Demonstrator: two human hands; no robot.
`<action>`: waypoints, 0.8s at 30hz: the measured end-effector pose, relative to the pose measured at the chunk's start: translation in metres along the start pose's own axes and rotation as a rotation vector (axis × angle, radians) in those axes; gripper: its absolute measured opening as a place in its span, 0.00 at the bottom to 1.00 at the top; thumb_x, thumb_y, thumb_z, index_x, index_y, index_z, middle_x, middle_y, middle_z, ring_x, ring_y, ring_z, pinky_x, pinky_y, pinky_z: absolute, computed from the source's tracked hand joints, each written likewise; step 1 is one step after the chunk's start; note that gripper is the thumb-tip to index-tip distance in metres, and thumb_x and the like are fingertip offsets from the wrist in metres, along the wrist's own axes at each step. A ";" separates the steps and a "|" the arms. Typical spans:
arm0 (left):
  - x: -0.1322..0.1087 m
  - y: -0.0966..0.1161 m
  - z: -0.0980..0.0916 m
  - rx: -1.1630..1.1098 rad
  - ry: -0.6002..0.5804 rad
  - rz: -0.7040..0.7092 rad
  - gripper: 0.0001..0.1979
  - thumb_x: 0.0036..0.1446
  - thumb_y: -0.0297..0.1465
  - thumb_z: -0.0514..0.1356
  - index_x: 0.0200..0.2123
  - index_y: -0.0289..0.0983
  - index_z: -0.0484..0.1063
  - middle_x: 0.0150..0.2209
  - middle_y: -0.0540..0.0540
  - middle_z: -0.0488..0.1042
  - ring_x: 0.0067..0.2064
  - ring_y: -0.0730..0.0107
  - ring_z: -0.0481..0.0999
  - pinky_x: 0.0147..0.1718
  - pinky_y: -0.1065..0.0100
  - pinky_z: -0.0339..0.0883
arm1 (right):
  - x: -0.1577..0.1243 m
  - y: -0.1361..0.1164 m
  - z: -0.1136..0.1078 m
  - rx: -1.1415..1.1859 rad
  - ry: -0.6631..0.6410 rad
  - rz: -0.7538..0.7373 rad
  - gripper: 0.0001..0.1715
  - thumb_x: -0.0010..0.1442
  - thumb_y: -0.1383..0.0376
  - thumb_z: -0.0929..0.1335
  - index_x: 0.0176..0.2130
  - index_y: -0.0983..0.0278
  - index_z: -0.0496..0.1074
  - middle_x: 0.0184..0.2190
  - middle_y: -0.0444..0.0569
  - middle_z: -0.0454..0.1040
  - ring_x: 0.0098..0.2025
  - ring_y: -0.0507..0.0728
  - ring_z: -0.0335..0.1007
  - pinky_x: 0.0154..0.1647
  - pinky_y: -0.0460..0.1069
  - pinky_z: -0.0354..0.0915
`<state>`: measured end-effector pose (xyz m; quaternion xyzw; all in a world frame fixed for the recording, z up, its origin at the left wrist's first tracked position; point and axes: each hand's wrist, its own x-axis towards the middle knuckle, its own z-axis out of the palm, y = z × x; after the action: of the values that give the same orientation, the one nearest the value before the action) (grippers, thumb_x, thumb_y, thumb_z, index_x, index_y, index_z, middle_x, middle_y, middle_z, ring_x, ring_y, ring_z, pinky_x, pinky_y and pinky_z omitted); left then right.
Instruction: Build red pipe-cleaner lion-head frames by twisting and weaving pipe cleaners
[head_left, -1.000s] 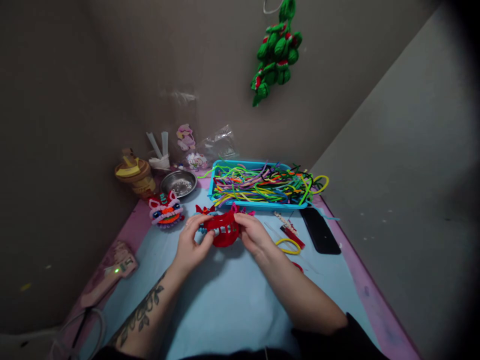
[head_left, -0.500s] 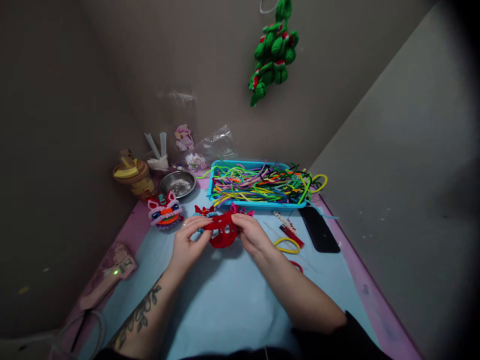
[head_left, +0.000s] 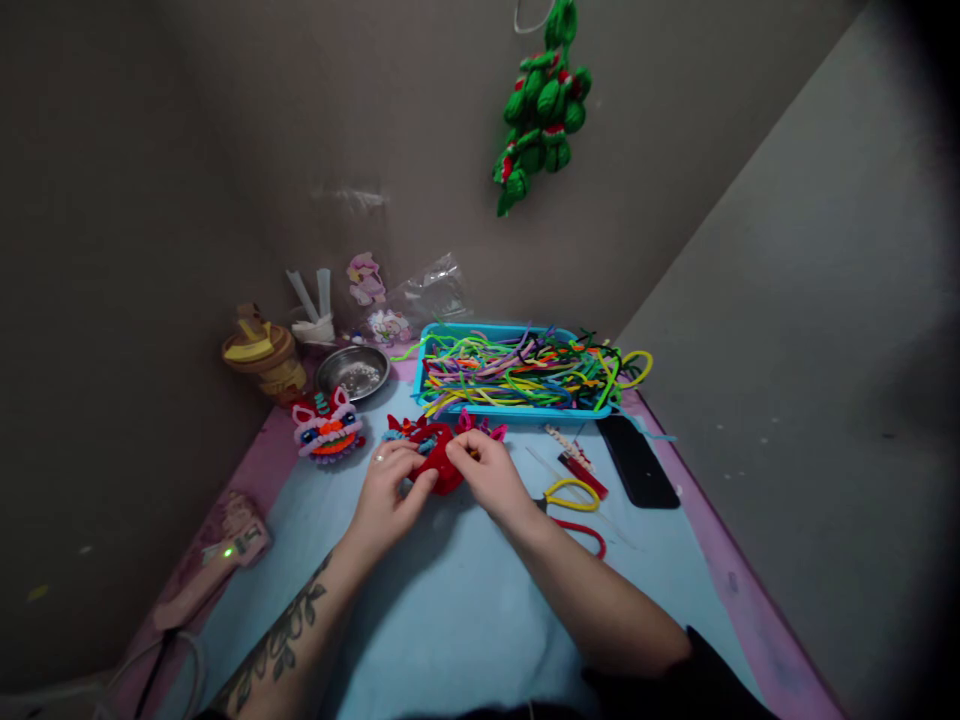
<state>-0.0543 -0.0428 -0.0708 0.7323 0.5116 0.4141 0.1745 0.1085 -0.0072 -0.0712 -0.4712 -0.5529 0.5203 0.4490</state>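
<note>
Over the middle of the blue mat, my left hand (head_left: pixel 390 482) and my right hand (head_left: pixel 489 474) both pinch a red fuzzy openwork piece (head_left: pixel 444 478), seemingly bent from pipe cleaners. My left thumb and fingers close on its left side; my right thumb and forefinger grip its upper right edge. Behind it, red, blue and pink fuzzy parts (head_left: pixel 480 424) show, partly hidden by my hands; I cannot tell whether they are joined to it. To the left sits a pink and red pipe-cleaner lion head (head_left: pixel 328 428). Scissors (head_left: pixel 574 495) with yellow and red handles lie beside my right wrist.
A blue tray (head_left: pixel 517 412) heaped with coloured pipe cleaners stands at the back, near a metal bowl (head_left: pixel 352 374). A black phone (head_left: pixel 637 462) lies at right. On the left are a glue gun (head_left: pixel 225 560), its light green, and a brown pot (head_left: pixel 266 360).
The red piece has turned and its holes show less. My right hand has shifted left and curled more over it. The scissors' handles are more exposed.
</note>
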 end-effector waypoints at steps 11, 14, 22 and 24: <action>-0.002 -0.012 0.002 -0.305 0.030 -0.199 0.08 0.56 0.35 0.59 0.32 0.36 0.75 0.38 0.41 0.77 0.45 0.60 0.74 0.48 0.59 0.66 | 0.002 -0.008 -0.008 -0.262 0.009 -0.276 0.02 0.53 0.66 0.68 0.30 0.62 0.73 0.34 0.47 0.68 0.41 0.56 0.66 0.44 0.51 0.62; -0.004 -0.010 0.006 -0.300 0.070 -0.254 0.10 0.55 0.34 0.60 0.40 0.37 0.72 0.37 0.44 0.76 0.40 0.64 0.76 0.40 0.64 0.70 | 0.000 -0.008 -0.005 -0.300 -0.003 -0.283 0.04 0.53 0.67 0.68 0.27 0.62 0.71 0.33 0.47 0.66 0.41 0.56 0.65 0.45 0.52 0.61; -0.003 -0.002 0.005 -0.044 0.131 0.059 0.04 0.55 0.27 0.60 0.35 0.40 0.72 0.33 0.48 0.77 0.38 0.66 0.75 0.39 0.67 0.69 | -0.005 -0.007 0.001 -0.365 -0.003 -0.256 0.06 0.54 0.69 0.68 0.25 0.62 0.70 0.33 0.47 0.67 0.42 0.57 0.64 0.46 0.53 0.60; -0.003 -0.003 0.003 -0.031 0.136 0.065 0.04 0.55 0.28 0.61 0.36 0.40 0.74 0.32 0.48 0.78 0.38 0.66 0.75 0.40 0.65 0.70 | -0.005 -0.008 0.001 -0.336 -0.017 -0.234 0.04 0.53 0.68 0.69 0.27 0.61 0.71 0.33 0.47 0.68 0.42 0.57 0.65 0.46 0.52 0.61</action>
<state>-0.0540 -0.0433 -0.0762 0.7159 0.4919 0.4761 0.1370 0.1075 -0.0126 -0.0635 -0.4675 -0.6868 0.3687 0.4169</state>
